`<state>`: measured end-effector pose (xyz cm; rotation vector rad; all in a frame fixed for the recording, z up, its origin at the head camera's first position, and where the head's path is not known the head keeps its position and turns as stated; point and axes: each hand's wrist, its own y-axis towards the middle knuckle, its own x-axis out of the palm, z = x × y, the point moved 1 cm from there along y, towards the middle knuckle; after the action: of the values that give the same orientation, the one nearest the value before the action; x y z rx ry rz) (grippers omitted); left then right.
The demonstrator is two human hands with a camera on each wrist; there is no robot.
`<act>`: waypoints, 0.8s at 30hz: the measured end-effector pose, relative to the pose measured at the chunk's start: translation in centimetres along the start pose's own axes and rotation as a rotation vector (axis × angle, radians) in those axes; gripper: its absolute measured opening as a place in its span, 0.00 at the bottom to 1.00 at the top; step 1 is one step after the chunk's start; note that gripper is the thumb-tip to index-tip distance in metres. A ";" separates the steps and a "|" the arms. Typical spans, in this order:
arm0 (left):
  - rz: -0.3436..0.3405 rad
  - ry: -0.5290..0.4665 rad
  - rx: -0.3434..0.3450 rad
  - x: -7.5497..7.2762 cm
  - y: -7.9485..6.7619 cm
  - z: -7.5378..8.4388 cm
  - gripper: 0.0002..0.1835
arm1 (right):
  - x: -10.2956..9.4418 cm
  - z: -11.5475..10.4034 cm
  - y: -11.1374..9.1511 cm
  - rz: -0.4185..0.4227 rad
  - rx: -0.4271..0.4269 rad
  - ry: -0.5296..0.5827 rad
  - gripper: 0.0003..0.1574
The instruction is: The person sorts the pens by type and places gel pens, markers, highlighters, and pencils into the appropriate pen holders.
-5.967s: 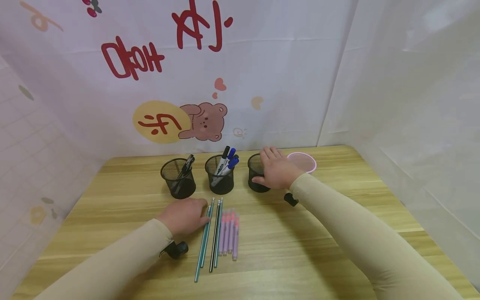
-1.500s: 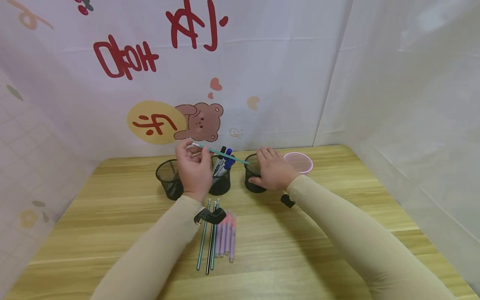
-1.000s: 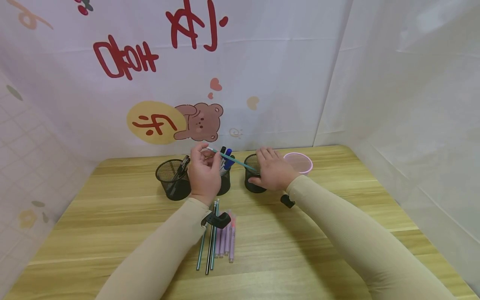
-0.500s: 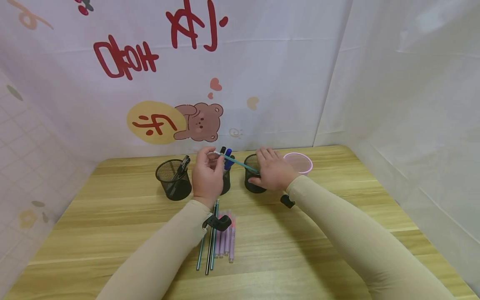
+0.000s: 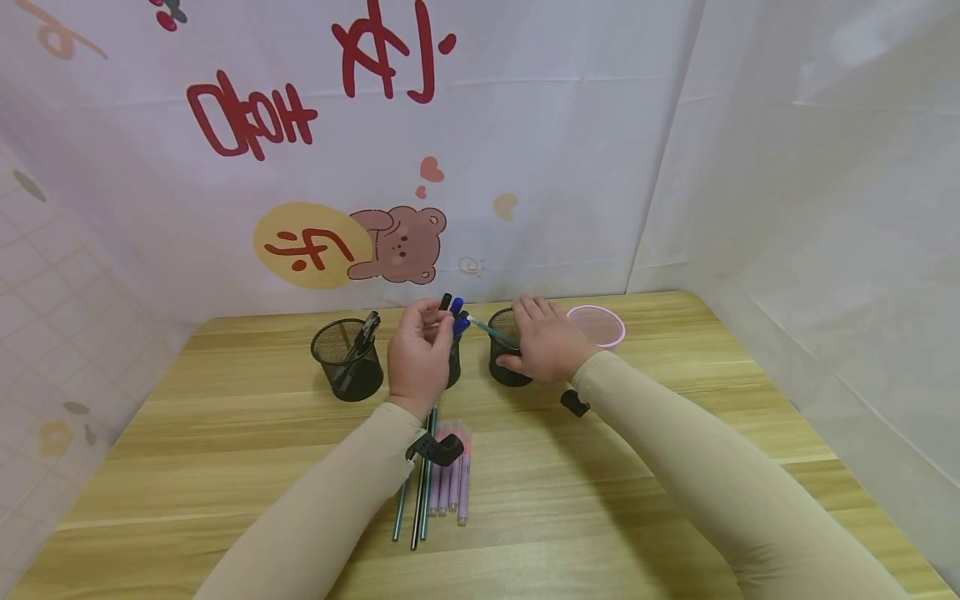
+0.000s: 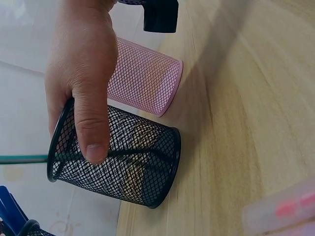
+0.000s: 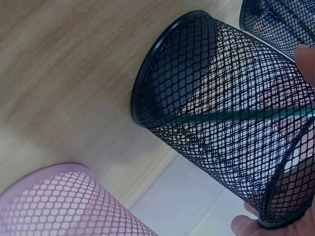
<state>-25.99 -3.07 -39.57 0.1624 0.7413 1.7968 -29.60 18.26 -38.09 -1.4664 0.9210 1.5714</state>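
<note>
My left hand (image 5: 416, 360) hovers in front of the marker cup, fingers loosely bent and holding nothing. Just to its right, a teal pencil (image 5: 491, 331) leans in a black mesh pen cup (image 5: 512, 371), its white-tipped end above the rim. My right hand (image 5: 553, 340) grips this cup at the rim; the left wrist view shows the thumb (image 6: 93, 132) on the mesh. Through the mesh in the right wrist view, the pencil (image 7: 246, 116) reaches down toward the cup's base. More pencils (image 5: 420, 500) lie on the table, partly hidden under my left wrist.
Purple highlighters (image 5: 453, 479) lie beside the pencils. A black mesh cup (image 5: 348, 367) with black pens stands at left; blue and black markers (image 5: 458, 312) stand in the cup behind my left hand. A pink mesh cup (image 5: 597, 325) is right of my right hand.
My left hand picked up a teal pencil from the table, carried it to the black cup and let it go there. My right hand has stayed on the cup.
</note>
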 end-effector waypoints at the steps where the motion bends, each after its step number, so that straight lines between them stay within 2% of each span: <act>1: -0.003 0.001 -0.004 0.0 0.0 0.0 0.16 | 0.0 0.0 0.0 0.001 -0.001 -0.002 0.67; 7: -0.016 0.004 -0.019 -0.3 -0.2 0.1 0.16 | 0.0 0.0 0.1 0.009 -0.005 -0.003 0.67; 12: -0.061 0.003 -0.042 -0.9 -0.4 0.4 0.17 | 0.2 0.1 0.1 0.009 -0.002 -0.001 0.67; 18: -0.167 0.053 -0.070 -2.3 -0.5 0.4 0.18 | 0.4 0.2 0.2 0.011 -0.002 0.013 0.67; 24: -0.303 0.222 -0.062 -4.4 -0.7 0.5 0.21 | 0.4 0.2 0.3 -0.002 -0.003 0.018 0.68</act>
<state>-23.63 -6.76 -38.46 -0.1854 0.8179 1.5587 -29.96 18.39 -38.44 -1.4855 0.9279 1.5613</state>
